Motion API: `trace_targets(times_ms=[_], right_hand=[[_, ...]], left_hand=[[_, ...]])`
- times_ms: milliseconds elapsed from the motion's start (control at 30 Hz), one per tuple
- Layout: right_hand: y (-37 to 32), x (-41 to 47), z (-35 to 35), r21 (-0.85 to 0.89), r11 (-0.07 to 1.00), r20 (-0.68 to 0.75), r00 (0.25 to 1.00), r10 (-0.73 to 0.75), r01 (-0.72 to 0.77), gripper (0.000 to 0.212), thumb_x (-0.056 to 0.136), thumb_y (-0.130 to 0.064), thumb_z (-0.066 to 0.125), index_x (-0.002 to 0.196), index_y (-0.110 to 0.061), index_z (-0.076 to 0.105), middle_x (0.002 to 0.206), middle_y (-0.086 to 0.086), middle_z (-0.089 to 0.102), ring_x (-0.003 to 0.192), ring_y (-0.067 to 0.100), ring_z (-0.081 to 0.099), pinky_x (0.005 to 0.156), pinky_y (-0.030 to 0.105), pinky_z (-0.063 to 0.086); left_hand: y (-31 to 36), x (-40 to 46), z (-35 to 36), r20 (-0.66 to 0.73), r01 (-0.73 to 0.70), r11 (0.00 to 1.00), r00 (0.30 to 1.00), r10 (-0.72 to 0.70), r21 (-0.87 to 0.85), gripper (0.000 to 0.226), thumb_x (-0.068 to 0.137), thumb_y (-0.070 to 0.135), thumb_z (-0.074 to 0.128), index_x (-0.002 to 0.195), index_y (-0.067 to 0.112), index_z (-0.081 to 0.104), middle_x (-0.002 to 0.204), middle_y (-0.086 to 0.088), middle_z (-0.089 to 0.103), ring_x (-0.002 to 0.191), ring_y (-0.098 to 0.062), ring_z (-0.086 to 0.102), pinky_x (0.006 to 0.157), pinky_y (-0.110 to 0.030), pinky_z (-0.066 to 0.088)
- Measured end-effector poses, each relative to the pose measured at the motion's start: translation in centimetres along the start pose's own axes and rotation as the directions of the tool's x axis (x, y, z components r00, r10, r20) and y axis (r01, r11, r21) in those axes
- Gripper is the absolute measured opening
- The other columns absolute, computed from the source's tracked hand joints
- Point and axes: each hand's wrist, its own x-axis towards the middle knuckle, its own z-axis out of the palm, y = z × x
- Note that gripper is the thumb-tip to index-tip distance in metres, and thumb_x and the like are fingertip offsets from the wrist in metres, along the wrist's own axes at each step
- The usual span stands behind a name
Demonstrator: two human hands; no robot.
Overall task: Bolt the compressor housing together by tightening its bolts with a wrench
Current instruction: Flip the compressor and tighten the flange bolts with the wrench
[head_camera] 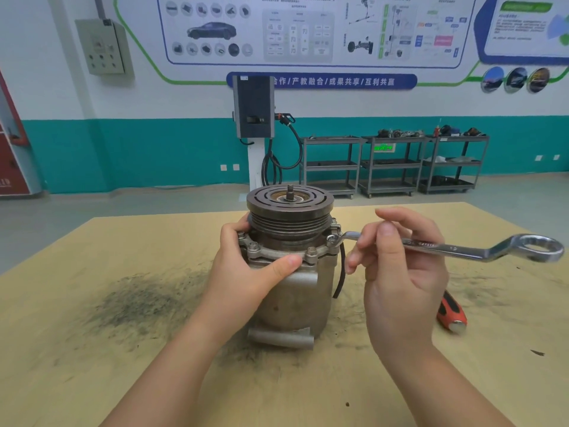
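A grey metal compressor (292, 300) stands upright in the middle of the table, its grooved pulley (290, 208) on top. Several bolts (311, 251) sit around the flange below the pulley. My left hand (246, 272) grips the housing at the flange, thumb across the front. My right hand (397, 272) pinches the shaft of a shiny double-ring wrench (462, 249). The wrench's small ring sits over a bolt (332, 240) at the right of the flange; its large ring sticks out to the right.
The wooden table (92, 334) carries dark grime left of the compressor. A red-and-black tool handle (451, 309) lies to the right, near my right hand. A black hose (340, 278) hangs down the compressor's right side. Shelving carts (391, 164) stand far behind.
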Motion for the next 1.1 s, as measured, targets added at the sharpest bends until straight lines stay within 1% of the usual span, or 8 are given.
trace_targets(times_ms=[133, 200, 300, 400, 500, 600, 733, 1100], right_hand=[[0.1, -0.4, 0.0, -0.135, 0.984, 0.040, 0.993, -0.113, 0.118, 0.012, 0.098, -0.012, 0.051, 0.103, -0.016, 0.062, 0.075, 0.003, 0.060, 0.062, 0.019, 0.058, 0.061, 0.028, 0.050], [0.3, -1.9, 0.7, -0.289, 0.943, 0.268, 0.960, -0.086, 0.165, 0.012, 0.093, -0.027, 0.063, 0.095, -0.019, 0.071, 0.085, 0.005, 0.064, 0.077, 0.023, 0.061, 0.075, 0.034, 0.050], [1.1, -5.0, 2.9, -0.419, 0.841, 0.625, 0.781, -0.007, 0.343, 0.020, 0.084, -0.005, 0.070, 0.102, -0.013, 0.066, 0.104, 0.010, 0.060, 0.097, 0.026, 0.057, 0.086, 0.036, 0.046], [0.4, -4.4, 2.6, -0.280, 0.950, 0.408, 0.913, -0.012, 0.138, 0.016, 0.088, -0.009, 0.062, 0.097, -0.022, 0.067, 0.093, -0.005, 0.062, 0.089, 0.010, 0.060, 0.080, 0.021, 0.046], [-0.5, -1.3, 0.3, -0.135, 0.984, 0.059, 0.992, -0.111, 0.118, 0.015, 0.096, -0.020, 0.045, 0.109, -0.019, 0.054, 0.080, -0.006, 0.062, 0.068, 0.011, 0.056, 0.068, 0.020, 0.046], [-1.0, 2.0, -1.8, 0.144, 0.971, -0.136, 0.968, 0.212, -0.192, 0.018, 0.098, -0.031, 0.035, 0.098, -0.020, 0.049, 0.060, 0.002, 0.057, 0.048, 0.017, 0.042, 0.055, 0.025, 0.041], [-0.4, 4.1, -3.1, 0.431, 0.743, -0.025, 0.816, 0.577, -0.512, 0.015, 0.100, -0.018, 0.033, 0.104, -0.015, 0.048, 0.059, 0.006, 0.053, 0.042, 0.015, 0.037, 0.044, 0.025, 0.036], [0.9, 5.3, -3.3, 0.262, 0.760, 0.033, 0.792, 0.609, -0.595, 0.012, 0.102, -0.020, 0.044, 0.096, -0.010, 0.042, 0.074, 0.016, 0.071, 0.047, 0.017, 0.060, 0.049, 0.024, 0.053]], left_hand=[[0.1, 0.0, 0.1, -0.019, 0.001, 1.000, 1.000, 0.000, 0.017, 0.077, 0.046, 0.065, 0.078, 0.112, 0.042, 0.046, 0.116, 0.022, 0.064, 0.105, 0.007, 0.062, 0.085, -0.015, 0.048], [0.0, -0.2, 0.7, -0.057, -0.015, 0.999, 0.998, 0.017, 0.036, 0.070, 0.051, 0.055, 0.082, 0.110, 0.045, 0.045, 0.115, 0.019, 0.064, 0.104, 0.004, 0.063, 0.086, -0.019, 0.050], [-0.2, -0.7, 1.8, -0.133, -0.043, 0.999, 0.990, 0.043, 0.002, 0.068, 0.048, 0.048, 0.080, 0.109, 0.044, 0.049, 0.107, 0.014, 0.068, 0.098, -0.003, 0.067, 0.081, -0.020, 0.054], [0.0, -1.1, 1.9, -0.145, -0.030, 1.000, 0.989, 0.029, -0.004, 0.072, 0.043, 0.056, 0.077, 0.108, 0.047, 0.048, 0.108, 0.014, 0.070, 0.096, -0.003, 0.068, 0.083, -0.029, 0.057], [0.2, -0.8, 1.5, -0.131, -0.041, 0.996, 0.990, 0.051, 0.078, 0.074, 0.046, 0.067, 0.080, 0.107, 0.049, 0.044, 0.115, 0.027, 0.061, 0.100, 0.016, 0.058, 0.079, -0.005, 0.047], [0.2, -0.7, 1.2, -0.114, -0.037, 0.996, 0.992, 0.046, 0.079, 0.071, 0.048, 0.066, 0.080, 0.106, 0.046, 0.044, 0.120, 0.030, 0.057, 0.102, 0.021, 0.053, 0.074, 0.004, 0.040], [0.1, -0.5, 0.5, -0.066, -0.039, 0.999, 0.997, 0.041, 0.033, 0.076, 0.046, 0.069, 0.082, 0.109, 0.045, 0.046, 0.124, 0.025, 0.059, 0.102, 0.018, 0.056, 0.076, 0.001, 0.044], [-1.2, 0.4, -0.3, -0.015, -0.015, 0.999, 1.000, 0.014, -0.047, 0.076, 0.049, 0.064, 0.081, 0.116, 0.045, 0.049, 0.119, 0.023, 0.065, 0.110, 0.003, 0.063, 0.081, -0.015, 0.052]])
